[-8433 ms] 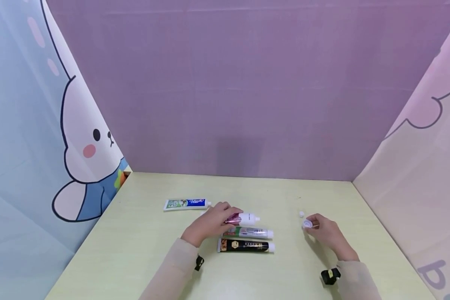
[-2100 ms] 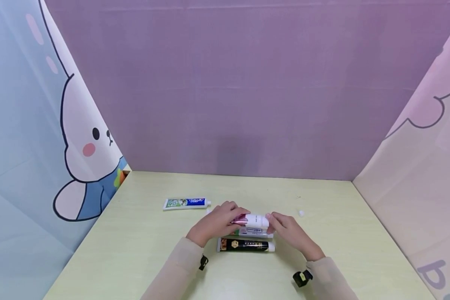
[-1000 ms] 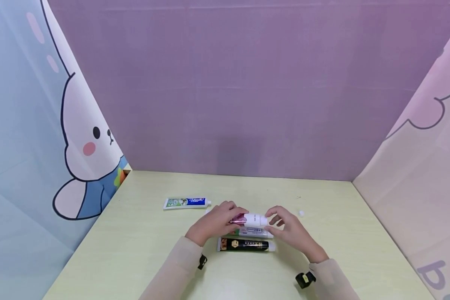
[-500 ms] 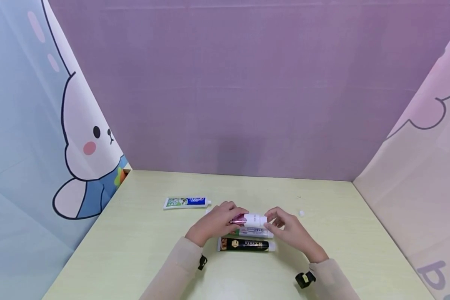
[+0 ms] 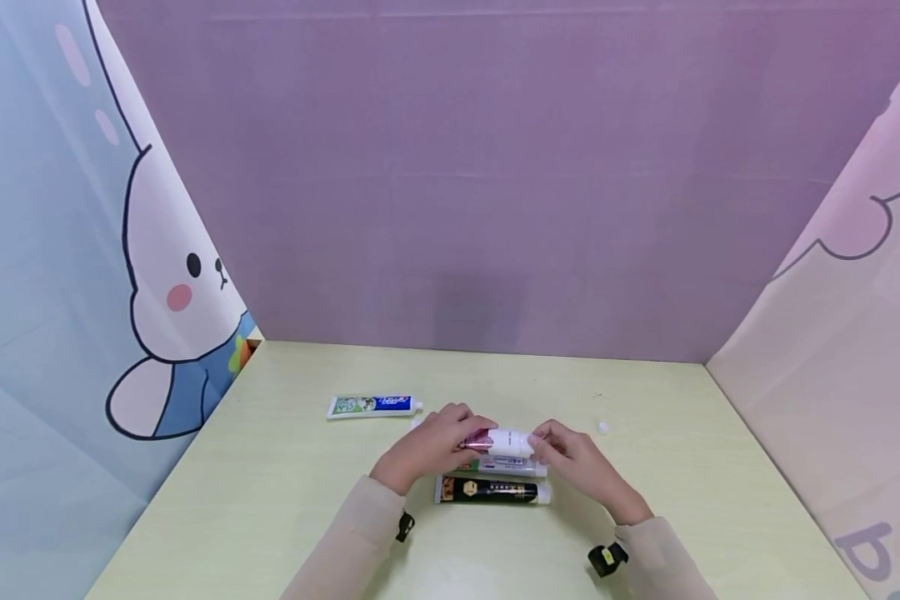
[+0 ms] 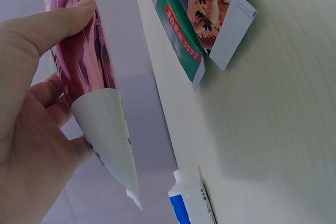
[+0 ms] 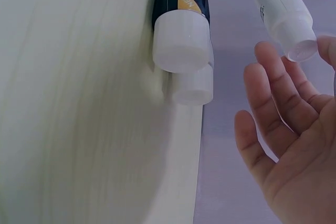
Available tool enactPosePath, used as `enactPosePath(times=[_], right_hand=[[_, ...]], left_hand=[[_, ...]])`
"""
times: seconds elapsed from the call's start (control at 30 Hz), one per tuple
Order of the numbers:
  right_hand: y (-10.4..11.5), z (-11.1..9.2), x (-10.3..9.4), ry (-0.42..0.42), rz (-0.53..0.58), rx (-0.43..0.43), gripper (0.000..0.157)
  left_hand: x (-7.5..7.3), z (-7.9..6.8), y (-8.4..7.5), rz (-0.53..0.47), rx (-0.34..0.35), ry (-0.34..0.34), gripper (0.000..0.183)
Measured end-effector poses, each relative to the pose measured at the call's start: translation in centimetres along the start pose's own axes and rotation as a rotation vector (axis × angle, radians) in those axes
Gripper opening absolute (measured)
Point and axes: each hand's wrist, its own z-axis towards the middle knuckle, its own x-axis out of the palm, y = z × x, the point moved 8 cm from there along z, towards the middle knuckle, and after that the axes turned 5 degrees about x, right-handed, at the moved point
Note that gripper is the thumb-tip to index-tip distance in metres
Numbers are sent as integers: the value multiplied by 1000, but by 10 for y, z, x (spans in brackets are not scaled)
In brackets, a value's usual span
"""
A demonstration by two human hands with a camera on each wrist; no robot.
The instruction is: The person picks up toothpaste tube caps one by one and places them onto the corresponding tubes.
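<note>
My left hand (image 5: pixel 429 450) grips a pink and white toothpaste tube (image 5: pixel 508 442) round its middle, thumb across the pink part in the left wrist view. The tube is held level, its capped end pointing right. At that end my right hand (image 5: pixel 585 468) has thumb and fingertips on the white cap (image 7: pixel 296 38); the cap sits over the nozzle. Its other fingers are spread loosely below the cap in the right wrist view. Just in front lie a green and white toothpaste tube (image 5: pixel 510 467), partly hidden by the held one, and a black toothpaste tube (image 5: pixel 487 490).
A blue and green toothpaste tube (image 5: pixel 375 406) lies at the back left of the table (image 5: pixel 270 500), its threaded neck bare in the left wrist view. A small white cap (image 5: pixel 603 427) lies to the right of my right hand. A purple cloth (image 5: pixel 480 183) hangs behind the table.
Earlier the right hand held the white cap away from the bare nozzle; the cap is now on the tube. Within the last second its fingers spread slightly, then closed on the cap again.
</note>
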Motion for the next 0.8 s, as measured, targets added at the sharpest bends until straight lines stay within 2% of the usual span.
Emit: enactPosePath(times=[0.33,0.6,0.8], right_hand=[[-2,-1,-1,9,-47,32,20],[10,-2,-6,-39,-34,-75,30],[7,-1,-6,-49,-46,-85,29]], left_hand=[[2,1,-1,-11,33,-13,48],[2,1,-1,-24,22,-13,48],[2,1,0,-22,22,-12,48]])
